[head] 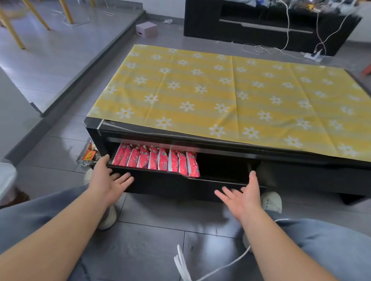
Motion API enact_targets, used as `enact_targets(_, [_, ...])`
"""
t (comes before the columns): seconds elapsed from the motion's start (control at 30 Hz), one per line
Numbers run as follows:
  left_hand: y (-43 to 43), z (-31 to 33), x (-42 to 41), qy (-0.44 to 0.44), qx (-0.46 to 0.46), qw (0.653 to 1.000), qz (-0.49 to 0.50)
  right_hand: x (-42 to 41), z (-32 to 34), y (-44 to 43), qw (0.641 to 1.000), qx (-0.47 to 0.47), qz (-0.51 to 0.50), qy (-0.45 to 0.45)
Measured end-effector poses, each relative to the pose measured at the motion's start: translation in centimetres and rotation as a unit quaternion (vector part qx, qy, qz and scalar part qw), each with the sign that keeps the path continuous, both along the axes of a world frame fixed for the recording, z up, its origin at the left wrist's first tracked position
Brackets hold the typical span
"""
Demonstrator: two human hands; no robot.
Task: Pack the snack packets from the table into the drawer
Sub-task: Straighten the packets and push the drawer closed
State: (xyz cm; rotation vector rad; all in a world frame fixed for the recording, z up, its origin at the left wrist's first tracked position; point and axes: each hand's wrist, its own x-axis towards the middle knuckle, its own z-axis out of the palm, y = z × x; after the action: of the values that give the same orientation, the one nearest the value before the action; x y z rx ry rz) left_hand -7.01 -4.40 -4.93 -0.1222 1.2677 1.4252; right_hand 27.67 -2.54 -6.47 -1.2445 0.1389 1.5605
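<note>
Head view: the snack packets [156, 161] are seen standing on edge in a tight row in the left part of the open drawer [176, 185], with the right part of the drawer dark and seemingly unfilled. No packets can be seen on the table [94, 128], whose top is covered by a yellow tablecloth [228, 95] printed with white daisies and marked by fold creases.

The left hand [108, 182] is held at the drawer's near left corner and the right hand [243, 197] at its near right end. The fingers [125, 178] of both are spread and straight, and nothing is gripped.

The packets are judged to be light, soft pillow pouches of glossy red-and-white film, slippery and easily crushed. They would best be taken gently by the flat faces or the crimped top seam rather than squeezed.

The drawer front is a smooth, stiff black panel. It is judged best pushed flat with the palms at both ends.

A clear-wrapped pack [88, 155] lies on the grey floor tiles, just left of the table.
</note>
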Motion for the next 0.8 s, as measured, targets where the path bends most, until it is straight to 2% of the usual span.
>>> enact_targets(0.13, [1.7, -0.8, 0.0, -0.026, 0.015, 0.999, 0.03, -0.4, -0.6, 1.3, 0.999, 0.017, -0.029, 0.037])
enact_targets(0.5, [7.0, -1.7, -0.9, -0.046, 0.049, 0.998, 0.007, 0.3, -1.8, 6.9, 0.993, 0.055, -0.047, 0.089])
enact_targets(0.8, [9.8, -2.0, -0.5, -0.055, 0.063, 0.996, 0.009, -0.2, -2.4, 9.2, 0.992, 0.08, -0.034, 0.091])
